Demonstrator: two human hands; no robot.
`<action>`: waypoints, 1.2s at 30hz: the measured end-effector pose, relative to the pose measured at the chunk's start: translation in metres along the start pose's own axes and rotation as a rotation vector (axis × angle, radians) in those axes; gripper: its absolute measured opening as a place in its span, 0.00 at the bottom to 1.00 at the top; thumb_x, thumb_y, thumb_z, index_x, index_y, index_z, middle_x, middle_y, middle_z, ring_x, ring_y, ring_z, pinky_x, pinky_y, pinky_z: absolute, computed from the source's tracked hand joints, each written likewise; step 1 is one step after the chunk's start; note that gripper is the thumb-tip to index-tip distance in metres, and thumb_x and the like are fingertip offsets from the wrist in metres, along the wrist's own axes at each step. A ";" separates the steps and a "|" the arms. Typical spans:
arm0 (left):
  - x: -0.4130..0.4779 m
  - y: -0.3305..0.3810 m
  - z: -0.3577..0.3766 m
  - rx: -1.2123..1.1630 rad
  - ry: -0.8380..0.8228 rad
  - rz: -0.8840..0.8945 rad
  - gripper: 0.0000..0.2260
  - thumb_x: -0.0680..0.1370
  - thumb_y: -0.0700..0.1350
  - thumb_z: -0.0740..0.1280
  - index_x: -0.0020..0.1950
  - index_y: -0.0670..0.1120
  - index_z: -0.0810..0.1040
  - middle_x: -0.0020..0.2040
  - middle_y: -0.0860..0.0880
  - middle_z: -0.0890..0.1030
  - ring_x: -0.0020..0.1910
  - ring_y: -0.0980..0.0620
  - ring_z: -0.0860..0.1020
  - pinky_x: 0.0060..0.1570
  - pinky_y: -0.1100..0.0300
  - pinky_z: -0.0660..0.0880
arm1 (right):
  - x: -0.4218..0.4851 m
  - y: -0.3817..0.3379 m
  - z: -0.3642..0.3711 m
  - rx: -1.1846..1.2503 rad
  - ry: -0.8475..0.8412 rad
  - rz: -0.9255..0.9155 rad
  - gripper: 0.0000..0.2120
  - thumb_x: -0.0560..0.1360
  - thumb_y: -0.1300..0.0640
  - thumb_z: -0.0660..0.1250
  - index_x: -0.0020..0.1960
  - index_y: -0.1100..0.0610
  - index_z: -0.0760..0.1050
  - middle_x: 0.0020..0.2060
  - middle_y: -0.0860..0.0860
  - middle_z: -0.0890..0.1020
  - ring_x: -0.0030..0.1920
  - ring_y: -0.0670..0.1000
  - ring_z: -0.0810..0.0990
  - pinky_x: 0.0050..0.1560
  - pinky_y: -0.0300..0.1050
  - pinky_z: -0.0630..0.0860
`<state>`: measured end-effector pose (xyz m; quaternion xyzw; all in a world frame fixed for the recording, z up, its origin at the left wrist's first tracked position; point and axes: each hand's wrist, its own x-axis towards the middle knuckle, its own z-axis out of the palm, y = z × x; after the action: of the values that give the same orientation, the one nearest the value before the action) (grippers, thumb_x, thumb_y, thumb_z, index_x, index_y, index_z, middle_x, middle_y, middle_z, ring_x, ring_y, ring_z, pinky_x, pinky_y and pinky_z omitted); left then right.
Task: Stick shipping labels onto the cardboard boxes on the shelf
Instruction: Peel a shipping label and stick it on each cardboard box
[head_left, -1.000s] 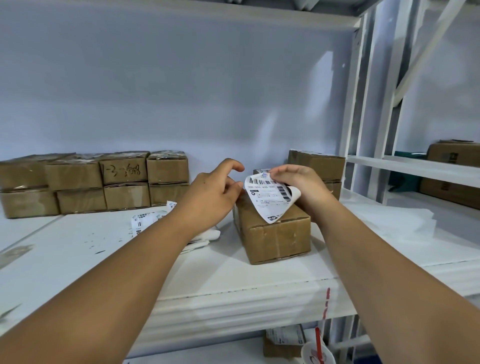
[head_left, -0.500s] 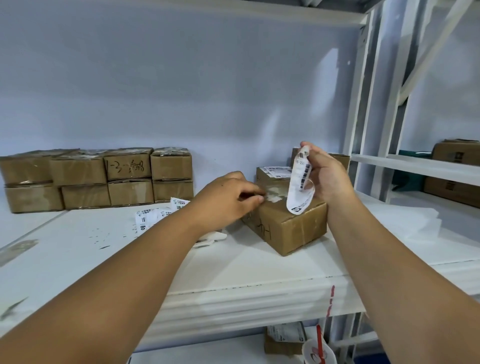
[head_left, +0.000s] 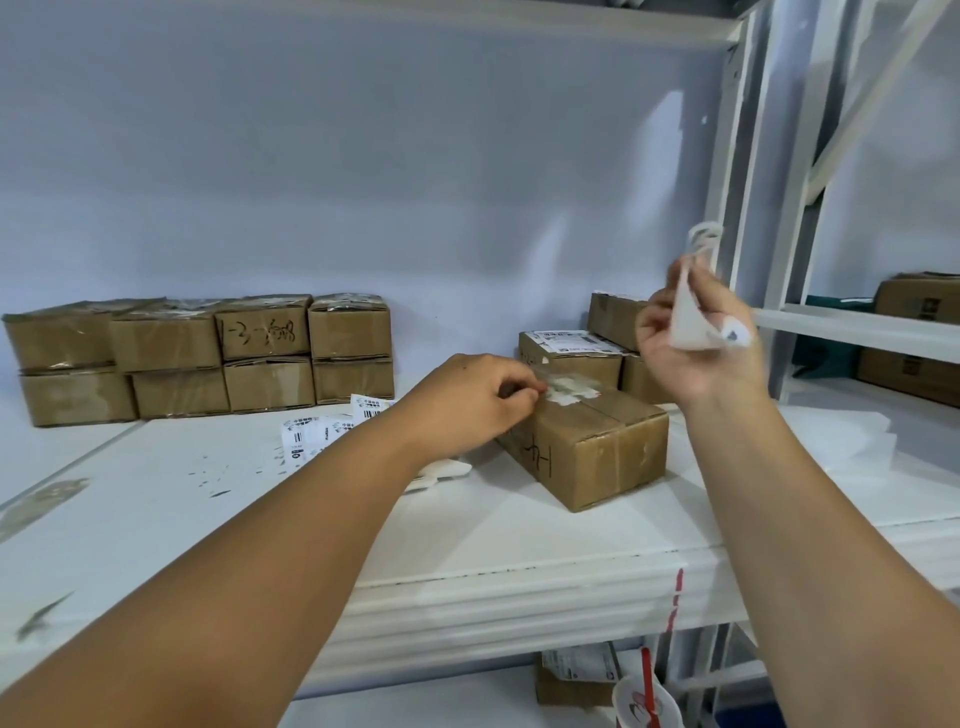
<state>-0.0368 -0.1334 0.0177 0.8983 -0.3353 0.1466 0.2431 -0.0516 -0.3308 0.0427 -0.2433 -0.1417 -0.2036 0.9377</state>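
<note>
The person's left hand (head_left: 467, 400) is resting on the near corner of a cardboard box (head_left: 592, 447) sitting at an angle on the white shelf (head_left: 493, 535), its fingers (head_left: 524, 387) curled in tight and pinching at a pale patch of label residue (head_left: 569, 388) on the box top. The right hand (head_left: 698, 343) is lifting clear above and to the right of that box, its fingers closing narrowly around a white shipping label (head_left: 688, 317) that is curling and blurring, with a dark printed corner showing near the knuckles. Just behind the angled box, a second box (head_left: 569, 353) is carrying a printed label flat on its top, and a plain box (head_left: 615, 319) is standing behind that one. More loose labels (head_left: 332, 431) are lying on the shelf near the left forearm. A stack of taped boxes (head_left: 208, 356) is lining the back wall to the left, two rows high, well apart from both hands.
</note>
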 end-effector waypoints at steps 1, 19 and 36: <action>0.001 -0.001 0.000 -0.024 -0.005 0.000 0.12 0.80 0.48 0.61 0.61 0.53 0.78 0.60 0.56 0.79 0.57 0.58 0.74 0.52 0.66 0.66 | -0.002 0.002 0.003 -0.048 0.014 0.011 0.04 0.78 0.61 0.61 0.47 0.55 0.73 0.30 0.49 0.81 0.25 0.44 0.76 0.24 0.35 0.70; -0.004 -0.005 0.003 -0.207 0.224 0.022 0.29 0.77 0.42 0.65 0.73 0.58 0.57 0.49 0.55 0.83 0.48 0.56 0.79 0.46 0.71 0.69 | -0.004 0.026 0.002 -0.795 -0.054 0.196 0.07 0.76 0.69 0.62 0.44 0.60 0.75 0.38 0.56 0.81 0.33 0.50 0.80 0.31 0.39 0.78; -0.003 -0.006 0.003 -0.145 0.229 0.063 0.30 0.76 0.41 0.65 0.74 0.55 0.56 0.48 0.54 0.83 0.48 0.56 0.79 0.42 0.77 0.68 | -0.002 0.030 0.000 -0.947 -0.078 0.173 0.07 0.75 0.69 0.65 0.43 0.59 0.77 0.37 0.56 0.81 0.34 0.50 0.79 0.34 0.39 0.78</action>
<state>-0.0346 -0.1294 0.0119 0.8447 -0.3433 0.2310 0.3395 -0.0399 -0.3063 0.0304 -0.6617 -0.0479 -0.1578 0.7314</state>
